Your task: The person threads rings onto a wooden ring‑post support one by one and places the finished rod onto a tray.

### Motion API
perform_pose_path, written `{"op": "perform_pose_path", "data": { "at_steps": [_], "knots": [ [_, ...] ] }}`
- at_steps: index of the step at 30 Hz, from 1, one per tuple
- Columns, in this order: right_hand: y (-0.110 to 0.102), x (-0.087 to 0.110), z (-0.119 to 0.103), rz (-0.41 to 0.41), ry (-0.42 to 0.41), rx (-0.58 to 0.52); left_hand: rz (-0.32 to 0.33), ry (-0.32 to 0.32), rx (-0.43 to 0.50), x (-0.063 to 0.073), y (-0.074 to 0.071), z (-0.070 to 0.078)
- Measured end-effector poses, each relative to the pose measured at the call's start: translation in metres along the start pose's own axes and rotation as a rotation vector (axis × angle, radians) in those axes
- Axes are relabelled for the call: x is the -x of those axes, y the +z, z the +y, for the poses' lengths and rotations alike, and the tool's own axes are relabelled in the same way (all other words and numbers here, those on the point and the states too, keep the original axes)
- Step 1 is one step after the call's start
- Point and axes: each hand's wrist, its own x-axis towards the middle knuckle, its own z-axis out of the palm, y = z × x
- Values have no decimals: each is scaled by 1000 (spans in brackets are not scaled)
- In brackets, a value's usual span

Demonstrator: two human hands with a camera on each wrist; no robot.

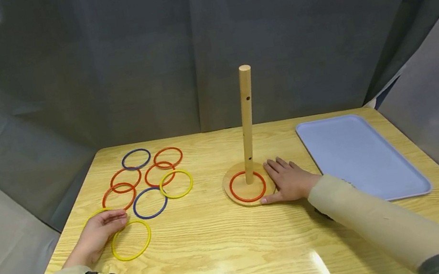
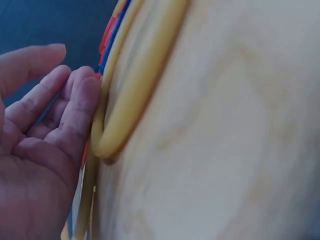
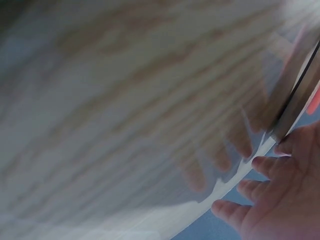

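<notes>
My left hand point(image 1: 100, 232) hovers low over the yellow rings at the table's left, fingers slightly bent. The near yellow ring point(image 1: 150, 233) lies by its fingertips, and another yellow ring point(image 1: 95, 214) is partly hidden behind the hand. In the left wrist view the thumb is apart from the fingers, whose tips are right beside a yellow ring point(image 2: 145, 75). My right hand point(image 1: 290, 182) has its fingers spread at the right edge of the round wooden base point(image 1: 228, 189). An upright wooden peg point(image 1: 246, 122) rises from that base, with a red ring point(image 1: 250, 200) around its foot.
Several more red, blue and yellow rings lie at the left, some overlapping, among them a blue ring point(image 1: 153, 216) and a yellow ring point(image 1: 178, 197). A pale blue tray point(image 1: 358, 157) lies at the right. Dark grey curtain point(image 1: 137, 63) hangs behind the table point(image 1: 203, 251).
</notes>
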Motion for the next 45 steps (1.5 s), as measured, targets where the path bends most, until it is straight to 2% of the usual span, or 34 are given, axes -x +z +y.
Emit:
{"op": "perform_pose_path", "data": {
  "at_steps": [3,9,16,19,21,24,27,28,30,34,37,42,45],
  "knots": [
    [0,0,0,2,2,-8,29,10,-82,2,4,1],
    [1,-2,1,8,3,-12,46,3,-181,5,9,7],
    [3,-3,2,6,0,-16,77,17,-345,5,12,9],
    [2,-3,2,0,0,-14,51,33,-352,4,13,8],
    [1,-3,2,-4,1,-13,21,38,-323,4,12,7],
    [0,-3,1,-4,-7,-9,-18,3,-213,7,11,6],
    [0,-3,0,-8,-14,-16,-27,-44,-121,13,11,6],
    [0,-3,0,-9,-15,-20,-26,-56,-103,16,11,6],
    [0,-3,1,-14,-7,-15,-27,-59,-124,21,11,6],
    [0,-2,1,-1,-9,-7,-30,-26,-261,30,10,6],
    [-1,-3,1,4,-15,-6,-35,22,-421,35,12,9],
    [-1,-2,1,-7,-18,-9,-79,92,-668,37,19,18],
    [-1,-2,1,-11,-17,-7,-103,115,-749,37,24,22]
  ]
}}
